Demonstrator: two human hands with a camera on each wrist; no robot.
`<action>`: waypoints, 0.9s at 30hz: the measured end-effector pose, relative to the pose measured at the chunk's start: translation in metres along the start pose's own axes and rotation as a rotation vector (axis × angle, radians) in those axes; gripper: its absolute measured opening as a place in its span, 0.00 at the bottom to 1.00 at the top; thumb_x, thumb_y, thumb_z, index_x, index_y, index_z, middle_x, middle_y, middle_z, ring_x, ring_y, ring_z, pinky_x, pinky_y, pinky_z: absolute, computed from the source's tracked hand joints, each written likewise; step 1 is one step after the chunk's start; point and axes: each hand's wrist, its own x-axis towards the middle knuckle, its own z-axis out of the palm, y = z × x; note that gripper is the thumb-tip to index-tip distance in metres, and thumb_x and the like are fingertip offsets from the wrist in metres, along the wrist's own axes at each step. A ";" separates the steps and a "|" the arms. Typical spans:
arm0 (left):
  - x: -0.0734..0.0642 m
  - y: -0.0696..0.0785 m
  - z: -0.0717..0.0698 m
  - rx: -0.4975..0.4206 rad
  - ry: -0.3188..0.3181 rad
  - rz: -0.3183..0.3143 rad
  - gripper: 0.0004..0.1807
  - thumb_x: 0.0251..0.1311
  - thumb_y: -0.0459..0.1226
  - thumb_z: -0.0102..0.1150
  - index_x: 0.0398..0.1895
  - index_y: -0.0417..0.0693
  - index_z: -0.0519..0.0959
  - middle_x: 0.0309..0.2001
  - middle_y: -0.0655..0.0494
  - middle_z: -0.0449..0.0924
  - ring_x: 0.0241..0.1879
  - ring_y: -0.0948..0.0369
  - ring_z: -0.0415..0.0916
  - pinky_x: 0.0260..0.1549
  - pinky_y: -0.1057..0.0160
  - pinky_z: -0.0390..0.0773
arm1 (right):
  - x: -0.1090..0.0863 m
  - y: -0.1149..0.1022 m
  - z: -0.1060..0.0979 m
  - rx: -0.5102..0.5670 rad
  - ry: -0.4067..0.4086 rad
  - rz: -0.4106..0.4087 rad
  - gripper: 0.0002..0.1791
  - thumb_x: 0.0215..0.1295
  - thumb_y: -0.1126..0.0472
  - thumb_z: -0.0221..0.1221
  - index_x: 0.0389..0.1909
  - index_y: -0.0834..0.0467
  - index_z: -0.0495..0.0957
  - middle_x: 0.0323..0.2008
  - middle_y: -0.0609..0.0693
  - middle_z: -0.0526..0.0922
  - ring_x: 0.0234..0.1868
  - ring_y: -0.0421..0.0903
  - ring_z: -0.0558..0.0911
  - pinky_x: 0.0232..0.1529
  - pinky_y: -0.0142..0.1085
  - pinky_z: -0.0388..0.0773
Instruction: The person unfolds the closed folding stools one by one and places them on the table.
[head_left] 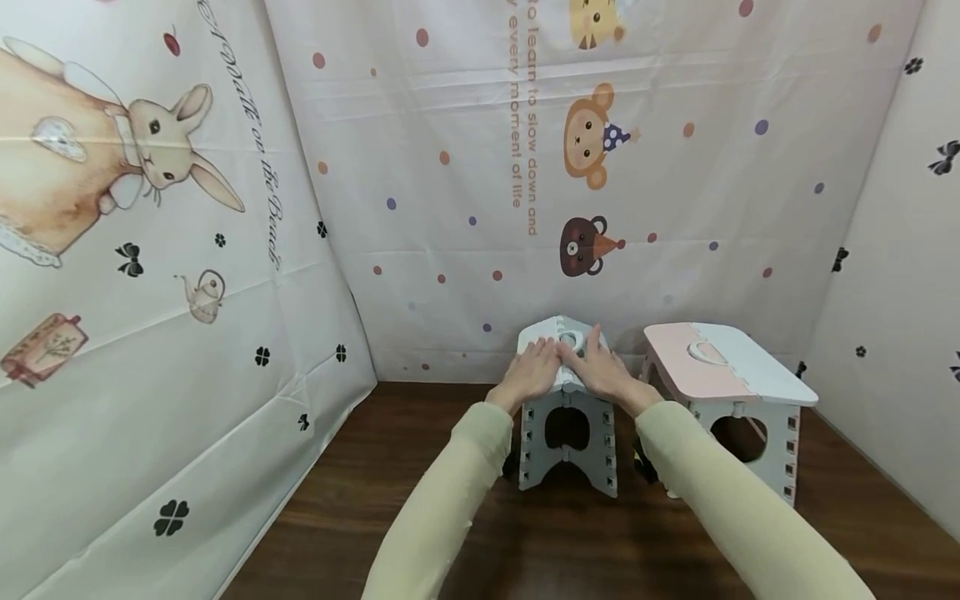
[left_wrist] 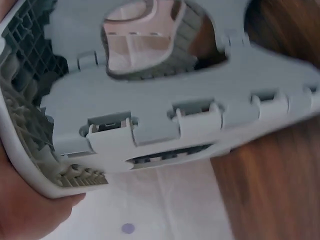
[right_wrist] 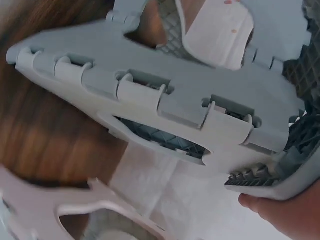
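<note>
A folding step stool in white and pale grey stands part-folded on the wooden floor, its two top halves rising to a ridge in the middle. My left hand rests on the left half of the top, fingers stretched toward the ridge. On the right half lies my right hand, fingers extended beside the white handle. From below, the left wrist view shows a grey end panel hinged to the side legs, with my left hand at the top's rim. The right wrist view shows the mirrored side.
To the right stands a second stool, unfolded, with a pink and white top. A small dark object sits on the floor partly behind my right sleeve. Printed cloth walls surround the dark wooden floor.
</note>
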 end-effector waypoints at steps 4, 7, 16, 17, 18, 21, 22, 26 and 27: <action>-0.001 0.006 -0.001 0.149 -0.047 -0.002 0.31 0.76 0.52 0.14 0.77 0.52 0.46 0.78 0.53 0.43 0.78 0.54 0.39 0.74 0.49 0.43 | -0.004 0.000 -0.002 -0.159 0.004 -0.029 0.54 0.71 0.30 0.30 0.72 0.74 0.30 0.73 0.73 0.44 0.75 0.66 0.47 0.71 0.63 0.37; -0.001 0.009 0.000 0.158 -0.057 -0.011 0.31 0.76 0.51 0.14 0.77 0.53 0.46 0.78 0.54 0.42 0.78 0.54 0.39 0.75 0.50 0.42 | -0.007 0.002 -0.003 -0.211 0.001 -0.040 0.51 0.72 0.32 0.29 0.72 0.74 0.36 0.73 0.72 0.44 0.75 0.66 0.46 0.71 0.63 0.38; -0.002 0.011 0.008 0.170 -0.058 -0.026 0.31 0.75 0.53 0.15 0.77 0.55 0.46 0.78 0.56 0.42 0.78 0.55 0.39 0.75 0.51 0.42 | -0.011 0.007 -0.001 -0.239 -0.001 -0.040 0.47 0.74 0.35 0.27 0.72 0.74 0.39 0.74 0.71 0.44 0.75 0.66 0.46 0.71 0.63 0.39; -0.002 0.011 0.008 0.173 -0.060 -0.026 0.31 0.75 0.53 0.15 0.77 0.55 0.46 0.78 0.56 0.42 0.78 0.56 0.39 0.75 0.51 0.42 | -0.011 0.007 0.000 -0.234 0.001 -0.041 0.47 0.74 0.35 0.27 0.72 0.74 0.39 0.74 0.71 0.44 0.75 0.66 0.46 0.71 0.63 0.39; -0.002 0.011 0.009 0.171 -0.060 -0.027 0.31 0.75 0.53 0.16 0.77 0.55 0.46 0.78 0.56 0.42 0.78 0.56 0.39 0.75 0.51 0.42 | -0.012 0.007 0.000 -0.230 0.004 -0.045 0.47 0.75 0.35 0.28 0.72 0.74 0.39 0.74 0.71 0.45 0.75 0.66 0.46 0.71 0.64 0.39; -0.003 0.009 0.012 0.167 -0.061 -0.022 0.31 0.76 0.53 0.17 0.77 0.53 0.46 0.78 0.54 0.43 0.78 0.55 0.40 0.75 0.51 0.43 | -0.013 0.010 0.005 -0.216 0.046 -0.069 0.45 0.75 0.36 0.29 0.71 0.74 0.48 0.71 0.73 0.54 0.73 0.67 0.54 0.70 0.64 0.44; -0.004 0.007 0.013 0.163 -0.055 -0.020 0.31 0.76 0.53 0.18 0.77 0.52 0.47 0.78 0.54 0.44 0.78 0.54 0.41 0.74 0.50 0.43 | -0.013 0.011 0.007 -0.208 0.073 -0.082 0.43 0.75 0.37 0.30 0.69 0.73 0.55 0.67 0.73 0.61 0.70 0.68 0.60 0.68 0.65 0.48; -0.007 0.002 0.020 0.162 0.046 0.015 0.30 0.77 0.50 0.22 0.73 0.48 0.59 0.75 0.51 0.56 0.76 0.52 0.49 0.72 0.48 0.51 | -0.013 0.014 0.015 -0.210 0.204 -0.136 0.31 0.77 0.42 0.34 0.43 0.65 0.74 0.39 0.64 0.78 0.44 0.62 0.78 0.58 0.63 0.63; -0.008 0.001 0.021 0.171 0.089 0.029 0.29 0.77 0.50 0.23 0.71 0.48 0.63 0.72 0.51 0.61 0.75 0.52 0.52 0.71 0.48 0.53 | -0.014 0.014 0.016 -0.212 0.236 -0.146 0.29 0.77 0.43 0.35 0.38 0.63 0.74 0.34 0.61 0.78 0.40 0.60 0.78 0.56 0.62 0.65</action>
